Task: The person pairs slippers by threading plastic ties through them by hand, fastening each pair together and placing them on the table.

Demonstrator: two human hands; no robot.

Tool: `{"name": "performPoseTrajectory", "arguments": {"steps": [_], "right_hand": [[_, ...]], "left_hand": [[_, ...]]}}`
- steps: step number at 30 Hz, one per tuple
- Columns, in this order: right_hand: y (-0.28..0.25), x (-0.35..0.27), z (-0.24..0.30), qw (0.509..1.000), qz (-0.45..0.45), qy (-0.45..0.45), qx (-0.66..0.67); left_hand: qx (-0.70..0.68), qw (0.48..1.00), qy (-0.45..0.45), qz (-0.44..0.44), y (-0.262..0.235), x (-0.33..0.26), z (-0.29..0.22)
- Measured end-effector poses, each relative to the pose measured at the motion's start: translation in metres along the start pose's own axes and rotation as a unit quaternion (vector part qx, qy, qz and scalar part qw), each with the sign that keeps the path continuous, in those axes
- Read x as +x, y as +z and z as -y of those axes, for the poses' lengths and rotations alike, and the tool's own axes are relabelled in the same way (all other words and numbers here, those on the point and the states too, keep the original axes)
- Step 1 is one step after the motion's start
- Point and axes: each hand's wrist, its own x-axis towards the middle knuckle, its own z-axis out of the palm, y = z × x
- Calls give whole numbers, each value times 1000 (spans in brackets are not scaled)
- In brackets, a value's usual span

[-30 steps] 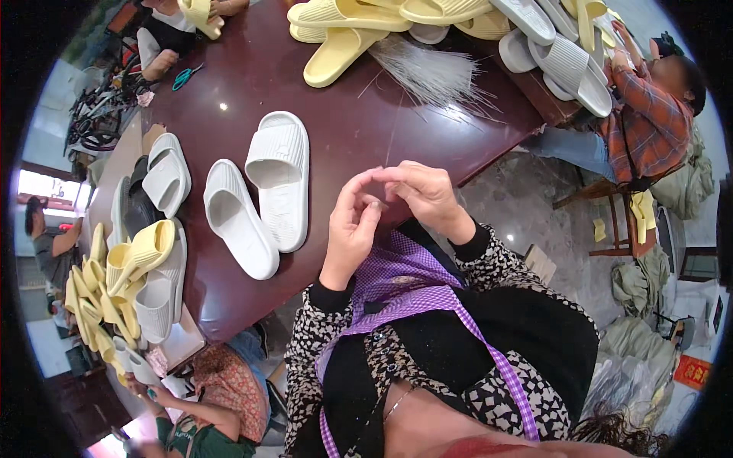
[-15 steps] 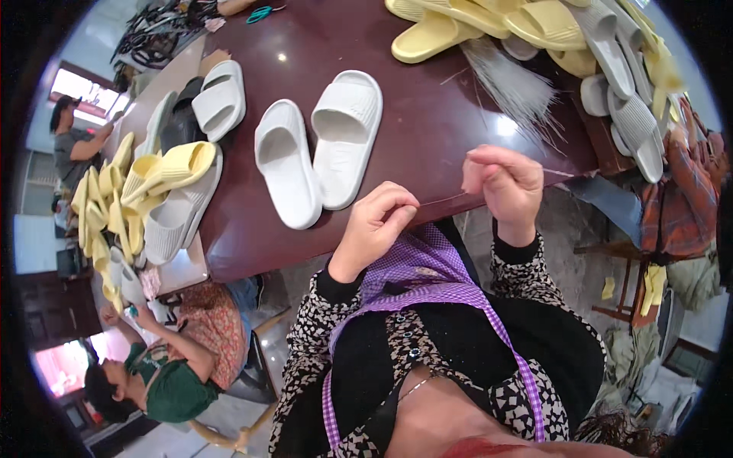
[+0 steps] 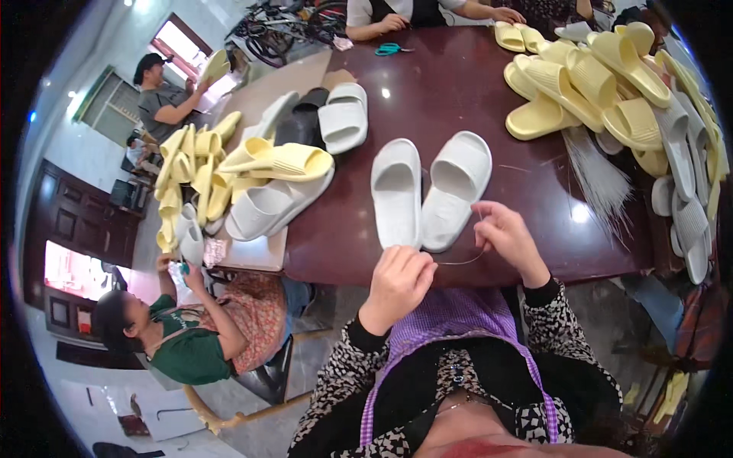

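Observation:
A pair of light grey slide slippers lies side by side on the table before me, the left slipper (image 3: 396,200) and the right slipper (image 3: 456,191), straps at the far end. My left hand (image 3: 395,286) is closed at the heel of the left slipper, with one end of a thin clear strand (image 3: 462,262) in its fingers. The strand curves over to my right hand (image 3: 505,238), which pinches it beside the heel of the right slipper. Whether my left fingers also touch the slipper I cannot tell.
A bundle of clear strands (image 3: 599,183) lies right of me, beside piled yellow slippers (image 3: 569,84) and grey ones. Yellow, grey and black slippers lie on the left. Teal scissors (image 3: 388,49) rest at the far side. A person in green (image 3: 187,336) sits left; others are around the table.
The view has swung, so the table's things sit further right and lower. My hands have come from the table's near edge to the slippers' heels, and the strand, once taut, now bows.

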Motion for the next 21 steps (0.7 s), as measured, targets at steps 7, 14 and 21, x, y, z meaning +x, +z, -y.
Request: {"name": "performPoseTrajectory", "arguments": {"steps": [7,14,21], "right_hand": [[9,26,-32,956,-12,-81,-283],[-7,73,-65,892,-66,-169,-413],[-16,71,-65,904,-105,-190,-369]], "left_hand": [[23,999,-39,15,17,-14,34],[48,997,-51,21,63,18,60],[75,993,-87,33,97,39,91]]}}
